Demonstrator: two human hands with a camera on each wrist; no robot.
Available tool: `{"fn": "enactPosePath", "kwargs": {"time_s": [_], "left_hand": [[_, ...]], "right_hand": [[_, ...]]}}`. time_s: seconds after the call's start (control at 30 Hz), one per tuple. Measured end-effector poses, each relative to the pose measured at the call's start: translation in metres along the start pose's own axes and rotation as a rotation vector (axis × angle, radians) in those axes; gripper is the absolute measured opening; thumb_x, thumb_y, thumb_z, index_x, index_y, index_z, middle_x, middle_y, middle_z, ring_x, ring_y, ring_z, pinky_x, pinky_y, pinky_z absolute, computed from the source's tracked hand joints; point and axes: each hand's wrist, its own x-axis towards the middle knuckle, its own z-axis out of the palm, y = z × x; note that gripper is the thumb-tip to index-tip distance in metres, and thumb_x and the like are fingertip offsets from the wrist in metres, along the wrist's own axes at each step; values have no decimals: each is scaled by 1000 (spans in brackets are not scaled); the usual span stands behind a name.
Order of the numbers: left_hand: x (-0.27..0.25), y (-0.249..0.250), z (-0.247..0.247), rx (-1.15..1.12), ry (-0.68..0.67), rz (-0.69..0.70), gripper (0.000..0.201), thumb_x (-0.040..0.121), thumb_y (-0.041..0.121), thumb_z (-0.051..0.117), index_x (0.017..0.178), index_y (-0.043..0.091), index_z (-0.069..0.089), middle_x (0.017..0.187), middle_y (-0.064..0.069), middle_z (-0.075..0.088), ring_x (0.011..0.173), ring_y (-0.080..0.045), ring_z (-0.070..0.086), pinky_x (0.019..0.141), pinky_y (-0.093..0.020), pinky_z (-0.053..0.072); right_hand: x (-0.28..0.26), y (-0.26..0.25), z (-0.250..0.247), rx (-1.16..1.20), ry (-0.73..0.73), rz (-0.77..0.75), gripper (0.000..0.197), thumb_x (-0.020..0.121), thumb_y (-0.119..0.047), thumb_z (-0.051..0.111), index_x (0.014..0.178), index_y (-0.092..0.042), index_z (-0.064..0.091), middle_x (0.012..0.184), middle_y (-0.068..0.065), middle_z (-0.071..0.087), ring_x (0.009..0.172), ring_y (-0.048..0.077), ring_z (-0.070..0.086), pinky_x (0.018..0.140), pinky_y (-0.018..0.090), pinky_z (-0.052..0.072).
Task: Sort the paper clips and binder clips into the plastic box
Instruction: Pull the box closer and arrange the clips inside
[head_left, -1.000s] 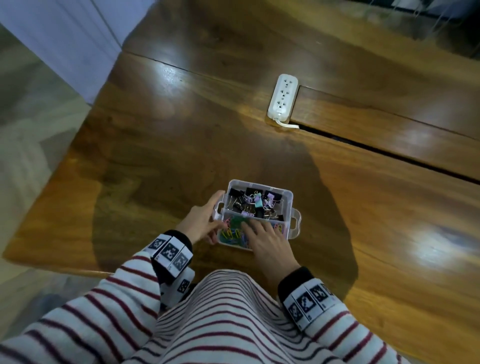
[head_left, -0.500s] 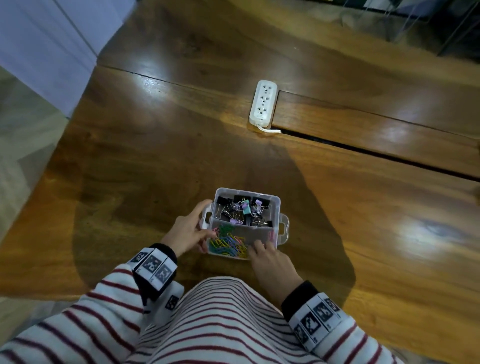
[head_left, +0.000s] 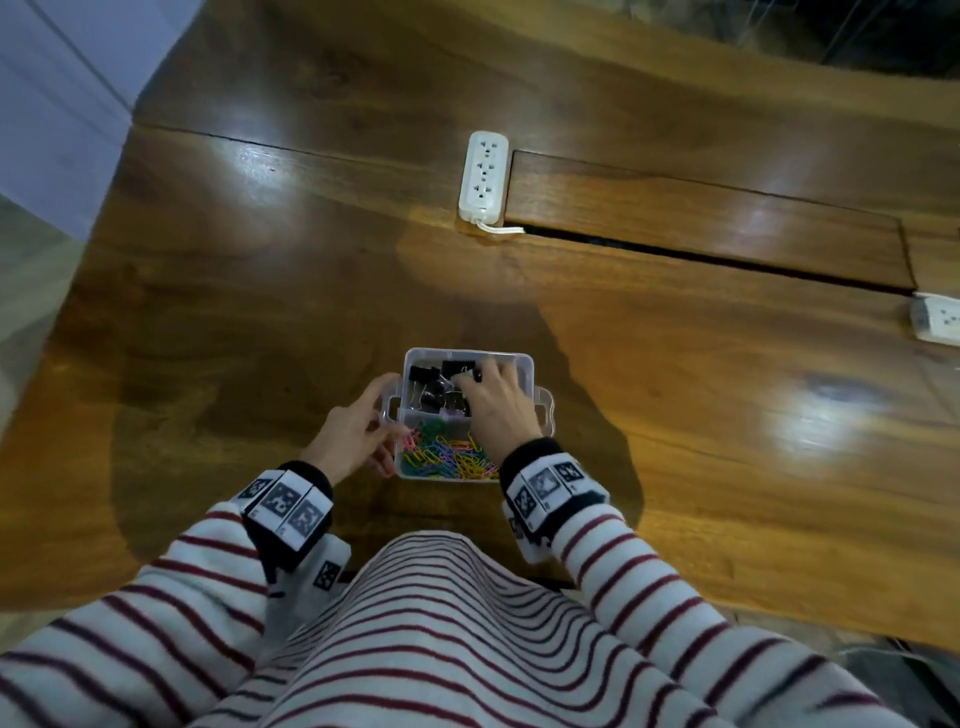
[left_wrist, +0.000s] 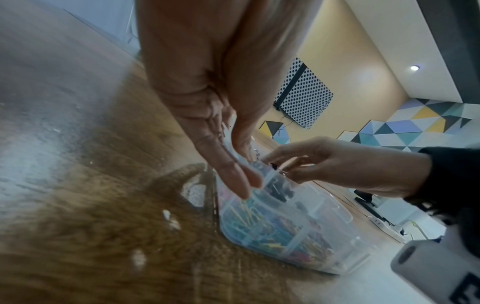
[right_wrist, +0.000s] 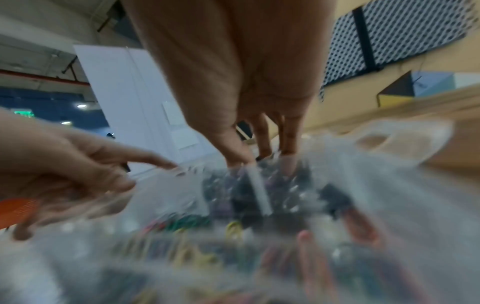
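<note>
A clear plastic box (head_left: 525, 365) stands on the wooden table close in front of me. Its far compartment holds black binder clips (head_left: 431, 396), its near one coloured paper clips (head_left: 447, 458). My left hand (head_left: 387, 411) grips the box's left handle and rim, thumb on top; the left wrist view shows this left hand (left_wrist: 235, 164) pinching the rim. My right hand (head_left: 475, 378) reaches over the near compartment into the far one. In the left wrist view its thumb and forefinger pinch a small black binder clip (left_wrist: 272, 164). The right wrist view is blurred.
A white power strip (head_left: 483, 176) lies farther back, beside a long cable slot (head_left: 701, 254) in the table (head_left: 260, 312). A second strip (head_left: 935, 319) sits at the right edge. The table's left edge drops to the floor.
My right hand has moved from the near rim by the paper clips forward into the binder clip compartment. The left hand has stayed on the box's left handle.
</note>
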Motion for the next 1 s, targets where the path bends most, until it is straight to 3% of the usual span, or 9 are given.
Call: {"fn": "enactPosePath", "kwargs": {"time_s": [0.13, 0.2, 0.3, 0.47, 0.53, 0.63, 0.73, 0.8, 1.0], "left_hand": [[0, -1, 0, 43, 18, 0, 61, 91, 13, 52, 141, 31, 24, 94, -9, 66, 67, -21, 70, 61, -34, 61], [-1, -2, 0, 30, 20, 4, 61, 90, 14, 53, 141, 31, 24, 93, -7, 66, 68, -22, 70, 62, -32, 61], [-5, -2, 2, 2, 23, 25, 64, 89, 15, 56, 143, 28, 24, 89, -3, 64, 63, -16, 68, 52, -19, 57], [-3, -6, 1, 44, 40, 52, 65, 88, 17, 57, 143, 26, 24, 106, -14, 68, 70, -21, 69, 70, -35, 60], [-2, -6, 1, 73, 31, 57, 68, 87, 18, 57, 144, 25, 22, 114, -16, 65, 76, -21, 68, 77, -37, 59], [-1, -7, 0, 49, 63, 28, 67, 88, 17, 57, 145, 26, 23, 116, -15, 61, 81, -22, 68, 68, -26, 58], [2, -8, -1, 25, 148, -3, 45, 89, 19, 55, 132, 15, 42, 111, -13, 62, 73, -14, 65, 60, -19, 53], [6, -8, 0, 16, 155, -18, 28, 89, 19, 55, 115, 9, 52, 107, -14, 64, 67, -10, 63, 53, -15, 52], [21, -9, -5, -34, 175, 14, 6, 88, 16, 58, 88, 10, 57, 101, -16, 67, 58, -4, 65, 49, -10, 53]], "right_hand": [[-9, -27, 14, -36, -58, -35, 43, 90, -2, 42, 133, -7, 39, 150, 23, 17, 137, 40, 18, 105, 49, 39], [-16, -29, 22, -126, -39, -60, 37, 94, -7, 39, 130, 0, 40, 152, 24, 13, 139, 40, 18, 108, 47, 35], [-24, -17, 27, -169, -2, -39, 41, 94, -10, 39, 134, -1, 36, 150, 24, 20, 137, 36, 24, 109, 44, 33], [-34, 22, 14, -112, 57, 18, 52, 89, -5, 45, 139, -14, 32, 152, 14, 25, 141, 31, 17, 114, 45, 22], [-39, 35, 10, -16, 192, 23, 54, 85, -2, 52, 135, -15, 40, 147, 12, 35, 137, 30, 28, 110, 47, 33], [-50, 58, 9, 206, 365, 217, 39, 90, -15, 44, 128, -11, 45, 130, 10, 51, 119, 25, 47, 98, 41, 45], [-54, 71, 13, 544, 119, 410, 19, 96, -23, 39, 106, -11, 49, 102, 6, 63, 87, 20, 62, 79, 35, 55], [-52, 70, 19, 664, -12, 408, 15, 97, -23, 37, 91, -13, 47, 80, -1, 58, 65, 11, 56, 60, 23, 54], [-41, 66, 23, 778, 46, 416, 20, 96, -24, 41, 76, -22, 44, 73, -5, 54, 59, 6, 49, 51, 17, 39]]}}
